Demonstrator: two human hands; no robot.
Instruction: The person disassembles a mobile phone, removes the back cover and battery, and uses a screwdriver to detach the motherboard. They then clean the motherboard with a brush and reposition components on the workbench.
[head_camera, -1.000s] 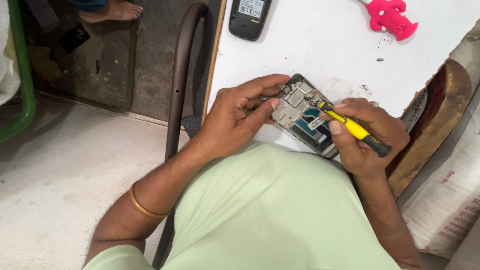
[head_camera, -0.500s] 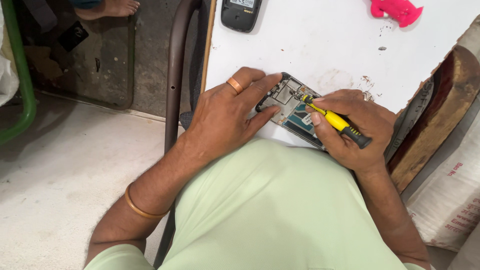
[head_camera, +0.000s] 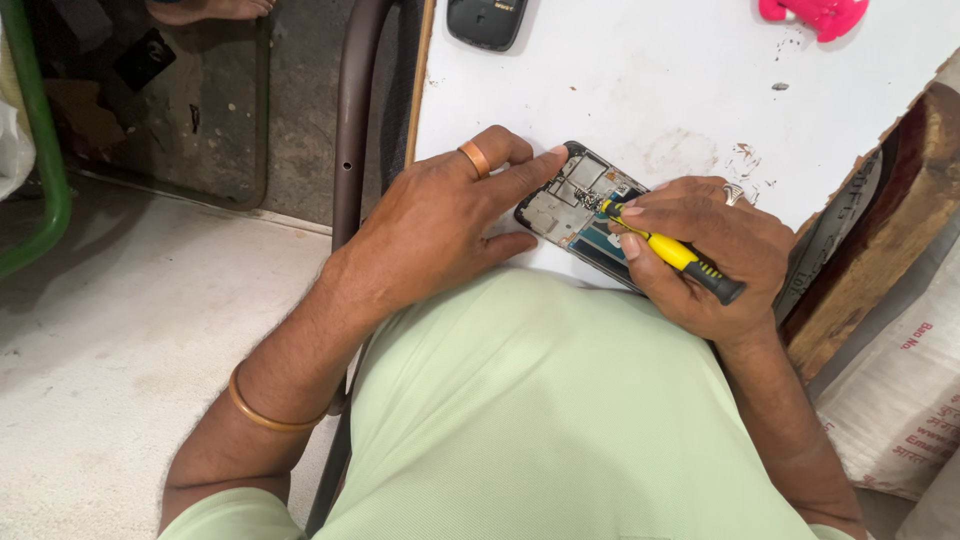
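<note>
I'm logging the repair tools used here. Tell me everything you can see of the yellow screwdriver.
The screwdriver is small, with a yellow plastic-looking handle, black grip bands and a black end cap. It lies slanted, tip up-left, cap down-right. The right hand pinches it with thumb and fingers. Its thin tip meets the inner parts of the opened phone, which lies on the white table and is steadied by the left hand. The tip itself is too small to make out.
</note>
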